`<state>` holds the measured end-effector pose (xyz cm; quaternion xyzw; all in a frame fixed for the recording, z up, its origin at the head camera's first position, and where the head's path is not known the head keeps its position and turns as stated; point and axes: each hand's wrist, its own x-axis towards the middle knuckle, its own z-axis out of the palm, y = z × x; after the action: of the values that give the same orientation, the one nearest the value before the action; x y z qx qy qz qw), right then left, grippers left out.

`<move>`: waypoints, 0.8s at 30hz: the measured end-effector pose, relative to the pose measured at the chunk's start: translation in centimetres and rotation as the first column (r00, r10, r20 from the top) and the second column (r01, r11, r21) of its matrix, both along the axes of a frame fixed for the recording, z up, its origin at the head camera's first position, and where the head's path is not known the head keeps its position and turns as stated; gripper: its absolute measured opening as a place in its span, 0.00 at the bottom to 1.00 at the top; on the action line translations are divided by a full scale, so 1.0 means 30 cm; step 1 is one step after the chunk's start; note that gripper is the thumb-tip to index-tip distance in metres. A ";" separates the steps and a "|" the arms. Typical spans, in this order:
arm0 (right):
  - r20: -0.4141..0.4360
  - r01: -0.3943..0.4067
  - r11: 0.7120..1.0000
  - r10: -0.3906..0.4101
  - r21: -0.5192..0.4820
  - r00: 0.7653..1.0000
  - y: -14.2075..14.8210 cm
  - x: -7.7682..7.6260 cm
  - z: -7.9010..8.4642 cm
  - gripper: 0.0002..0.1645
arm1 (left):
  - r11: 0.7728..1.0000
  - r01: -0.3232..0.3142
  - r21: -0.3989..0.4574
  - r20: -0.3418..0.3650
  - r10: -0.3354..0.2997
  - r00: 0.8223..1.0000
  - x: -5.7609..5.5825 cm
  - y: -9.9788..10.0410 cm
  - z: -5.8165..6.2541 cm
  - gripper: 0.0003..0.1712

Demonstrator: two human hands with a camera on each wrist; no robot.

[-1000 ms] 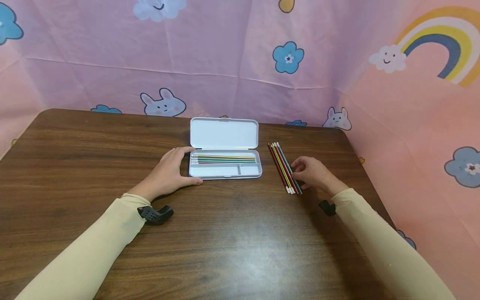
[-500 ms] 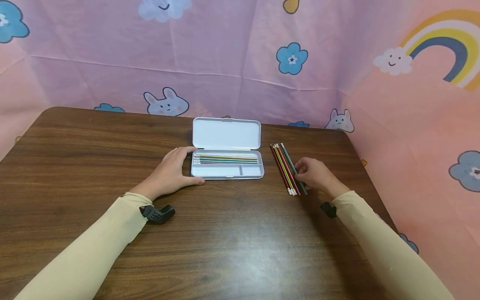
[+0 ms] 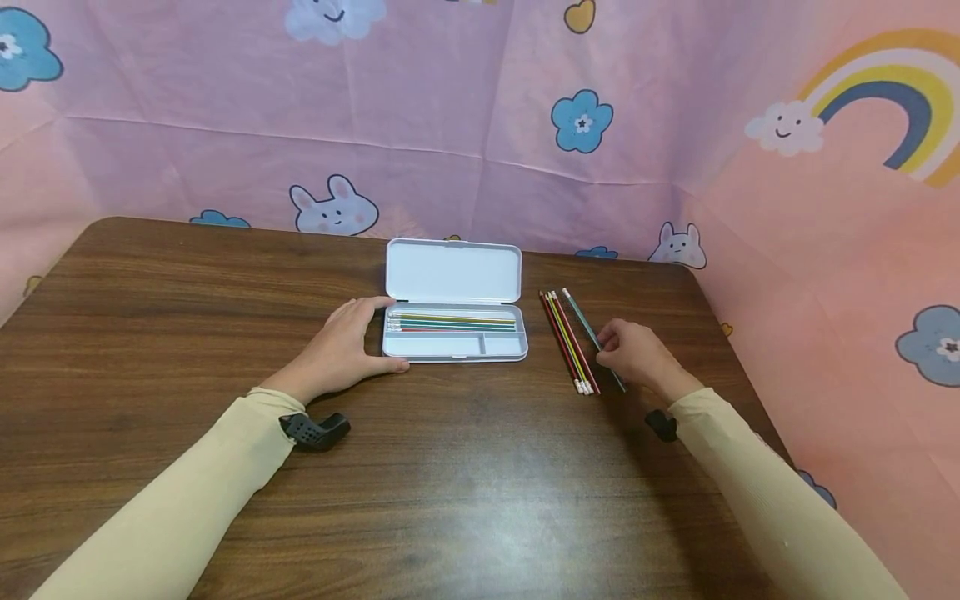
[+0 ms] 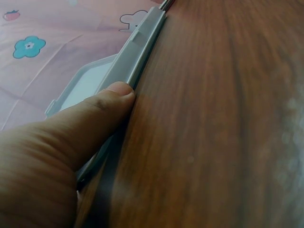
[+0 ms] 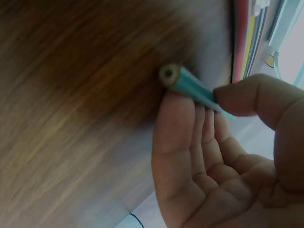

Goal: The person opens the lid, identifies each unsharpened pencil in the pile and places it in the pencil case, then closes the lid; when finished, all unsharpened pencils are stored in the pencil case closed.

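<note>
A white pencil case (image 3: pixel 435 343) stands with its lid (image 3: pixel 453 271) up. Several pencils (image 3: pixel 453 322) lie in its long rear compartment; the two front compartments are bare. My left hand (image 3: pixel 337 346) spans the case's left end, thumb on the front side and fingers at the back corner. In the left wrist view the thumb (image 4: pixel 111 95) presses on the front edge. My right hand (image 3: pixel 637 354) pinches a green pencil (image 5: pixel 192 89) between thumb and fingers, its unsharpened end towards the right wrist camera. To its left lies a row of several red and yellow pencils (image 3: pixel 567 342).
The brown wooden table (image 3: pixel 450 467) reaches back to a pink cloth wall (image 3: pixel 420 125) printed with cartoons. Another cloth wall (image 3: pixel 825 275) runs along the right side. Black wrist cameras sit on both sleeves.
My right hand has drawn the green pencil away to the right from the row, its lower end swinging out furthest. The left hand has stayed at the case.
</note>
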<state>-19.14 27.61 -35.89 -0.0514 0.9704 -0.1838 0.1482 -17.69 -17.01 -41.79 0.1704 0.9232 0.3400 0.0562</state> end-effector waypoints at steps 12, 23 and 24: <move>-0.219 -0.024 0.999 0.013 -0.047 0.976 -0.008 -0.010 -0.004 0.15 | 1.000 -0.003 -0.008 0.001 0.004 1.000 0.005 0.000 -0.001 0.62; -0.402 -0.152 0.988 0.128 -0.027 0.906 -0.074 -0.023 0.015 0.14 | 1.000 -0.008 -0.005 0.021 0.008 1.000 0.007 -0.001 0.005 0.62; -0.414 -0.160 0.987 0.138 -0.020 0.900 -0.082 -0.023 0.019 0.14 | 1.000 -0.007 -0.004 0.020 0.007 1.000 0.007 -0.001 0.007 0.62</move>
<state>-19.85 25.15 -35.33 -0.1669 0.9677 -0.1830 -0.0471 -17.49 -17.04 -41.59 0.1639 0.9238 0.3398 0.0647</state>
